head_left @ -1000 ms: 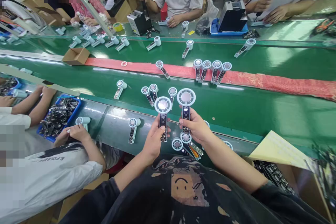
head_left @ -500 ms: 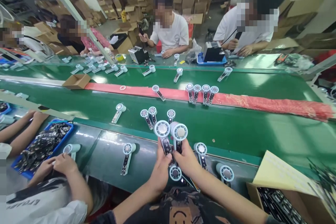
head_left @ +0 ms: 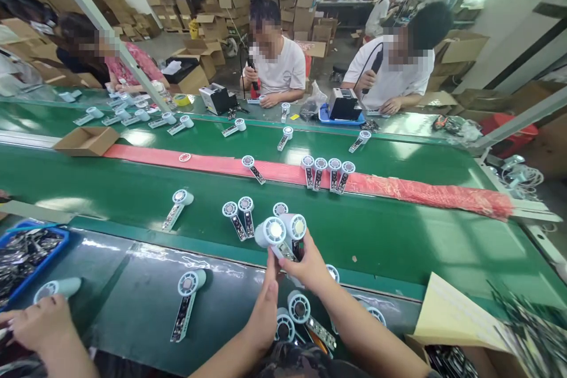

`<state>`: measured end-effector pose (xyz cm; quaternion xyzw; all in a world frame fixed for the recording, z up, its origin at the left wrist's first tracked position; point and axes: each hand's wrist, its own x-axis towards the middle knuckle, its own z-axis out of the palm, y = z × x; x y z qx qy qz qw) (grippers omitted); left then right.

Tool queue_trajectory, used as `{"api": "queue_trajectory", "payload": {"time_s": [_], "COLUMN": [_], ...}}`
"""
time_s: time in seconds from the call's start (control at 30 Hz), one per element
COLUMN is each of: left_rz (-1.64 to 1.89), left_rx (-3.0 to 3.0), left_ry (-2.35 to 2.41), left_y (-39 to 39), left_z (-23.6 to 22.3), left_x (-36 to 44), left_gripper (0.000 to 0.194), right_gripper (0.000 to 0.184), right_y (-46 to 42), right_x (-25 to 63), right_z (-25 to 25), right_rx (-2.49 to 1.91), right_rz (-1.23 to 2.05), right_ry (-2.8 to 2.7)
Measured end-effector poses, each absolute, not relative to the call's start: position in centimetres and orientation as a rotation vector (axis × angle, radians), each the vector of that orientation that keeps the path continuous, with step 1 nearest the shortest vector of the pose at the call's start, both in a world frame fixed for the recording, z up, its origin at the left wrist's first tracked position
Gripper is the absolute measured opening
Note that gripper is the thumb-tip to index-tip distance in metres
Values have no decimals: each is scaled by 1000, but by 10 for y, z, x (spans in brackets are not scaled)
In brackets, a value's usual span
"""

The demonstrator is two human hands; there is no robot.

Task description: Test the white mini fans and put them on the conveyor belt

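Note:
My left hand (head_left: pixel 264 307) and my right hand (head_left: pixel 310 266) meet over the near edge of the green belt (head_left: pixel 398 230). Together they hold two white fan heads with bare circuit-board handles, the left fan unit (head_left: pixel 270 233) and the right fan unit (head_left: pixel 296 227), side by side and touching. Both hands are closed round the handles. Below my hands several more fan units (head_left: pixel 299 308) lie on the dark bench (head_left: pixel 133 289). Three fan units (head_left: pixel 241 212) lie on the belt just beyond my hands.
A red strip (head_left: pixel 398 189) runs along the belt with several fan units (head_left: pixel 326 170) on it. Three people sit across the belt. A co-worker's hand (head_left: pixel 38 325) is at lower left beside a blue tray (head_left: pixel 26 248). A cardboard box (head_left: pixel 86 140) sits at left, yellow paper (head_left: pixel 456 313) at right.
The camera has tilted up and the room shows more. My hands drew the two fan units together, from held apart to touching, and lowered them toward the belt edge.

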<state>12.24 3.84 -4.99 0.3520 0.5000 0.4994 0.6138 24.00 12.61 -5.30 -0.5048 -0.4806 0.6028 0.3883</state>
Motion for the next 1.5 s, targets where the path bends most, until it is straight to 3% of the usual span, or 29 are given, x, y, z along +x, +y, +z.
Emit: {"api": "queue_trajectory", "payload": {"time_s": [0.13, 0.27, 0.43, 0.63, 1.0, 1.27, 1.37, 1.5], "left_rz": [1051, 1009, 921, 729, 255, 176, 116, -9], "left_rx": [989, 1042, 955, 970, 946, 1287, 1387, 1389], "left_ry": [1135, 1203, 1654, 1942, 2255, 2205, 2136, 2173], "left_y": [58, 84, 85, 71, 161, 152, 105, 20], "left_z": [-51, -51, -83, -98, -110, -97, -89, -89], "left_x": [117, 108, 76, 44, 81, 46, 26, 23], "left_gripper": [90, 73, 39, 43, 78, 34, 31, 43], "right_gripper": [90, 73, 84, 101, 102, 43, 41, 46], "right_y": [147, 203, 323, 385, 363, 246, 207, 196], "right_x": [252, 251, 225, 190, 195, 246, 250, 232], "right_z": [-61, -54, -51, -65, -57, -56, -75, -90], "right_rx": [-1229, -1371, -1641, -1913, -2085, -2125, -2250, -2304], "right_rz": [1755, 1566, 1308, 1138, 858, 1124, 1289, 1352], "right_ry": [-979, -1057, -1247, -1546, -1944, -2014, -1912, -1692]}}
